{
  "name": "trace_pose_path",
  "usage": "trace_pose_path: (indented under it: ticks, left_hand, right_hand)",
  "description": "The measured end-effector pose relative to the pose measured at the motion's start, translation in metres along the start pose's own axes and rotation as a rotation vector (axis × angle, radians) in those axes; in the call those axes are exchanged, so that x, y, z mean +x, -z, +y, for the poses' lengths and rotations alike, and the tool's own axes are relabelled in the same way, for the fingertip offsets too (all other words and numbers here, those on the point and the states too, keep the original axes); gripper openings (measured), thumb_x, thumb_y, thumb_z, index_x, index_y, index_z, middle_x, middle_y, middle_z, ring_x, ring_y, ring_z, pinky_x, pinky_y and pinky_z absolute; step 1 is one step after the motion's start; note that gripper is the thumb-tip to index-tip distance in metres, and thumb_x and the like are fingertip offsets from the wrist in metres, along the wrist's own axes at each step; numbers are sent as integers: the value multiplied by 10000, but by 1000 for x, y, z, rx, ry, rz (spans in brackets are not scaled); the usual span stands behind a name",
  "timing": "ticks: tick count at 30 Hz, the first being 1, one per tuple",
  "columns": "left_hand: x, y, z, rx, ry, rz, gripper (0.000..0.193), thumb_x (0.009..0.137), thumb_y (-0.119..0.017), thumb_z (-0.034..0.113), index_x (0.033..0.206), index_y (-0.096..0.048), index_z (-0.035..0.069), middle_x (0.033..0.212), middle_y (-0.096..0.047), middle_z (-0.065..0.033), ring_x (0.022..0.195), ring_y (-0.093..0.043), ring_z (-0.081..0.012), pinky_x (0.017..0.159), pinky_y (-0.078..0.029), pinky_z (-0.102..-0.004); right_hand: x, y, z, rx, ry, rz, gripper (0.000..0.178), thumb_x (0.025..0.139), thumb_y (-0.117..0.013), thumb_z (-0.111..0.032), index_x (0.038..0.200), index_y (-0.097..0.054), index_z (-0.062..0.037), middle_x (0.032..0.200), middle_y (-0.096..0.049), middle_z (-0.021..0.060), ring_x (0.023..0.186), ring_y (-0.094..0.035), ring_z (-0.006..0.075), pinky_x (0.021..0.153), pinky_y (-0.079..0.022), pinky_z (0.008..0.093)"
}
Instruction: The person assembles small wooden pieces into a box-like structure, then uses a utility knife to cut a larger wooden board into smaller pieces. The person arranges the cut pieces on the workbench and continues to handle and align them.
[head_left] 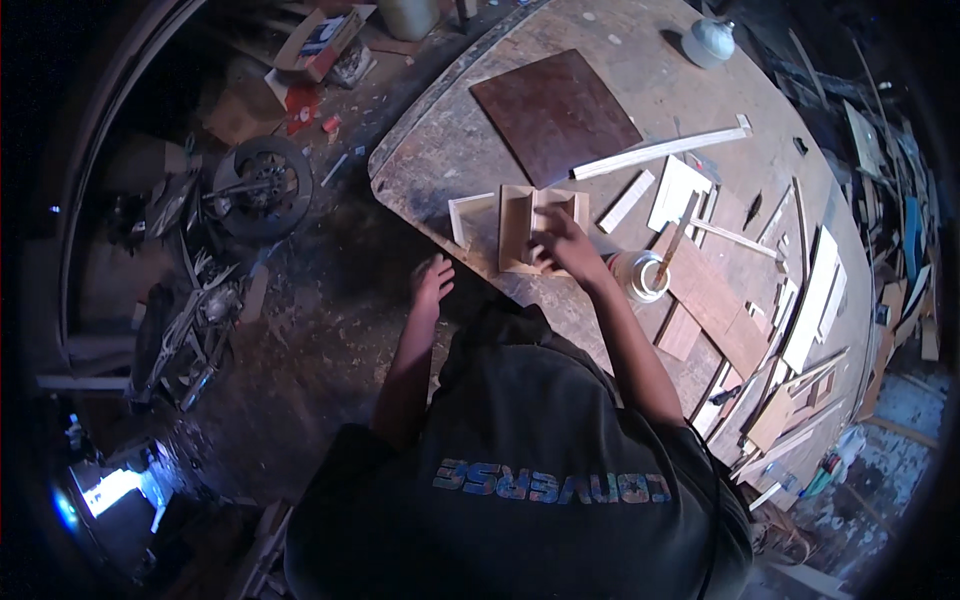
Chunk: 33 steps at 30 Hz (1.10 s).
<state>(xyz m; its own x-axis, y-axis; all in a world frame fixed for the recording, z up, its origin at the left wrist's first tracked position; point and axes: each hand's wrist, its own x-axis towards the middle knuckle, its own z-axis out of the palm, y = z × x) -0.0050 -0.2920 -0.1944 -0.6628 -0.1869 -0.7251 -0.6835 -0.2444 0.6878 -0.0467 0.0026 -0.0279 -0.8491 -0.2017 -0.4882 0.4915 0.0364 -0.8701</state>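
Observation:
My right hand [567, 247] reaches over a small wooden box [515, 232] with an inner divider, near the table's front edge. Its fingers are spread and slightly blurred, and I see nothing held in them; whether they touch the box I cannot tell. My left hand [433, 281] hovers off the table's edge, left of the box, with its fingers apart and nothing in it. Beside the box on the left stands a small light-wood frame piece [458, 222]. Close to my right wrist is an open can [638, 277] with a wooden stick [678, 240] leaning in it.
On the worktable [440, 140] lie a dark brown square panel [556, 115], a long pale strip [655, 153] and several thin boards [715, 305] to the right. A round pale container [708, 43] stands at the far edge. Motorcycle parts [215, 250] are on the floor at left.

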Motion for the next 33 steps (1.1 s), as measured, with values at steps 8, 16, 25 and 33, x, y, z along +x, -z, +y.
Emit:
trace_pose_path:
  ticks: [8,16,25,33]
  left_hand:
    - [23,52,-139,549,-297,-53,197,883,-756,249,870,-727,54,773,-733,-63,696,-692,-177,658,-536,-331]
    - [-29,19,-136,1119,-319,-171,250,777,-829,224,720,-687,27,749,-711,-149,697,-706,-265,683,-546,-396]
    - [-80,-56,-138,1125,-488,-121,247,666,-892,196,686,-685,64,784,-713,-134,770,-706,-304,741,-564,-407]
    - [-67,-69,-163,1293,-641,-269,211,691,-848,174,667,-661,79,772,-678,-137,792,-674,-328,807,-531,-441]
  right_hand:
    - [-98,47,88,160,-115,125,340,959,-664,-195,1251,-550,-65,690,-565,22,531,-525,93,470,-458,253]
    - [-161,79,134,79,-202,474,290,951,-705,-293,1090,-639,-47,575,-508,-31,387,-405,68,361,-324,260]
    - [-215,138,178,231,-193,616,232,980,-646,-332,997,-627,-101,543,-428,-65,416,-365,50,385,-269,253]
    - [-219,145,206,105,-160,434,245,935,-681,-197,1132,-614,-67,696,-579,9,511,-464,67,435,-351,243]
